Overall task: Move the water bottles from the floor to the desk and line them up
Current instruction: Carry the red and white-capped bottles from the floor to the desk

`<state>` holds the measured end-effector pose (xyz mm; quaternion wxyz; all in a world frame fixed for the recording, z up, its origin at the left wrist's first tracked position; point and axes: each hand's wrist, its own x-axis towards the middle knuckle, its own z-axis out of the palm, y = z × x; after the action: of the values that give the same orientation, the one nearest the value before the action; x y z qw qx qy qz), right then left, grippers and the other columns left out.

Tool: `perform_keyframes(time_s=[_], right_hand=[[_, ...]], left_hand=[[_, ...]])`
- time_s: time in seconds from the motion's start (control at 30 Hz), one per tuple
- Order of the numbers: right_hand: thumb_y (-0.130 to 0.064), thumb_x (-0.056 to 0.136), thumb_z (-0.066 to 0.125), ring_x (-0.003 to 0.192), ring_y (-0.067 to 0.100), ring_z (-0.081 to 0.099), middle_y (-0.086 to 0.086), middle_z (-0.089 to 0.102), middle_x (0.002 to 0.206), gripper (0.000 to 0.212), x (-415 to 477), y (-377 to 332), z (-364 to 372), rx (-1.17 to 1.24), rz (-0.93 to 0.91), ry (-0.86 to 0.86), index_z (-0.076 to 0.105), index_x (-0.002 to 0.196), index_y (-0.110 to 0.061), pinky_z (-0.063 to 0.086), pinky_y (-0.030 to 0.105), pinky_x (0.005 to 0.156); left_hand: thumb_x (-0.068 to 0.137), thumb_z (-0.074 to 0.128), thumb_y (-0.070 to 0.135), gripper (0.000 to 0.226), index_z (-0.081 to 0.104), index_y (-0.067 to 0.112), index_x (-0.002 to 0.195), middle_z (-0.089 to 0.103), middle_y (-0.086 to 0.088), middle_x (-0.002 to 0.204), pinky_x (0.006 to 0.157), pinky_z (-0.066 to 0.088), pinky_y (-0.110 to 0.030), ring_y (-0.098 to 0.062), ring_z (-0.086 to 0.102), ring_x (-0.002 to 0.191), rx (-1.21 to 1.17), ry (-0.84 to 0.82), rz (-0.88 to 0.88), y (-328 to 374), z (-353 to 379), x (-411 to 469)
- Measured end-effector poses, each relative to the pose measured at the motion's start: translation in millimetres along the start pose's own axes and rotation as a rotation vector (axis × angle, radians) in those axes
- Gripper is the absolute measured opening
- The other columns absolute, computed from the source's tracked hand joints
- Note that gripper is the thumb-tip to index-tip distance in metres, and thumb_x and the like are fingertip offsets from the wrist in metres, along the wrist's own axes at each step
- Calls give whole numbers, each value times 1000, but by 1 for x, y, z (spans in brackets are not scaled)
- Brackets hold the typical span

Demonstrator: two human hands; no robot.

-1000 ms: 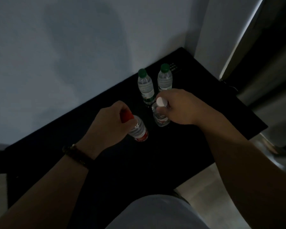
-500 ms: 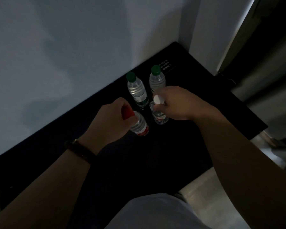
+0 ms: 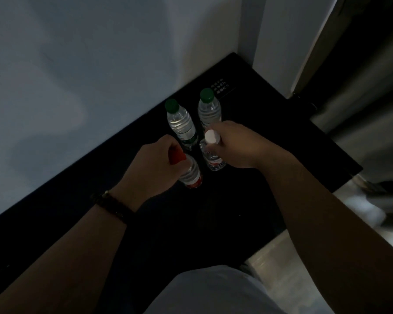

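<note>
Four clear water bottles are on the black desk [image 3: 270, 137] near the wall. Two green-capped bottles stand upright at the back, one on the left [image 3: 179, 123] and one on the right [image 3: 209, 109]. My left hand [image 3: 154, 164] grips the neck of a red-capped bottle [image 3: 191, 175] in front of the left one. My right hand [image 3: 234, 143] holds the neck of a white-capped bottle [image 3: 212, 158] just in front of the right one. Both held bottles look to rest on the desk, close to the back pair.
A pale wall [image 3: 89, 75] runs along the desk's far edge, with a white corner post [image 3: 279, 41] at the back right. Small white lettering [image 3: 219, 87] sits on the desk behind the bottles. Light floor [image 3: 281, 257] shows beyond the desk's near right edge.
Both hands have carried their bottles a little farther toward the wall, closing the gap to the green-capped pair. The view has shifted slightly.
</note>
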<state>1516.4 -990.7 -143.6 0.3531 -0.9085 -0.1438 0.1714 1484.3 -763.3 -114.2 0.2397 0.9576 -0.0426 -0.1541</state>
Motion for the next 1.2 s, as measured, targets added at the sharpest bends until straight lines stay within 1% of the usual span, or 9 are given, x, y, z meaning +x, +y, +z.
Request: perform_keyframes(time_s=[0.1,0.33,0.53,0.63,0.73,0.87,0.97,1.1,1.2], right_hand=[[-36,96,63,93,14,49,-7,48,103,30,-1,-1,1,-15,19,-4,55,122,-23,39,30,78],[-38,97,62,97,18,52,-4,48,108,34,3,-4,0,-44,52,-30,55,127,-23,46,35,84],[-38,97,64,89,15,49,-6,45,101,26,2,1,5,-5,33,-4,53,118,-26,37,29,73],[-37,97,64,89,14,51,-13,45,94,33,-4,2,6,21,12,23,54,124,-23,39,29,76],[-40,93,67,98,18,57,-5,58,107,47,-10,1,5,-1,3,38,49,134,-26,47,34,82],[-49,98,58,94,15,59,-4,60,104,57,-21,-6,0,12,39,69,36,146,-29,43,30,78],[-52,101,50,77,7,61,-12,58,84,38,-36,-19,0,94,49,172,43,129,-28,42,30,65],[-47,101,53,63,6,59,-6,57,68,24,-61,-49,7,84,-7,264,47,96,-24,42,20,53],[-47,101,52,66,17,59,-4,56,69,33,-78,-67,18,-127,-29,157,50,79,-23,46,34,58]], left_hand=[[80,75,48,27,53,37,94,62,14,80,48,38,-8,10,60,74,-9,-17,1,-2,9,1],[83,72,51,28,52,38,97,62,13,83,53,41,-14,-2,62,68,-81,2,-31,-6,21,1],[84,70,54,29,49,40,97,63,11,82,46,41,-10,2,62,66,-91,-30,-52,-6,20,0],[85,70,57,35,49,35,103,63,10,85,52,44,-15,-3,63,67,-85,-50,-53,-5,17,0],[87,69,59,42,49,30,109,63,8,88,59,51,-22,-4,64,72,-75,-74,-61,-4,12,-2],[89,66,59,49,50,24,118,63,7,86,62,49,-24,-6,62,75,-29,-24,-96,-4,-1,-14],[90,65,58,45,50,26,119,66,6,75,55,43,-18,-4,63,65,-15,12,-100,-1,-13,-31],[88,65,56,29,51,34,99,63,7,64,53,42,-8,9,61,70,-81,135,-66,3,-22,-65],[89,67,53,26,49,35,89,62,8,67,48,36,-11,7,61,68,-133,195,-146,-5,-18,-86]])
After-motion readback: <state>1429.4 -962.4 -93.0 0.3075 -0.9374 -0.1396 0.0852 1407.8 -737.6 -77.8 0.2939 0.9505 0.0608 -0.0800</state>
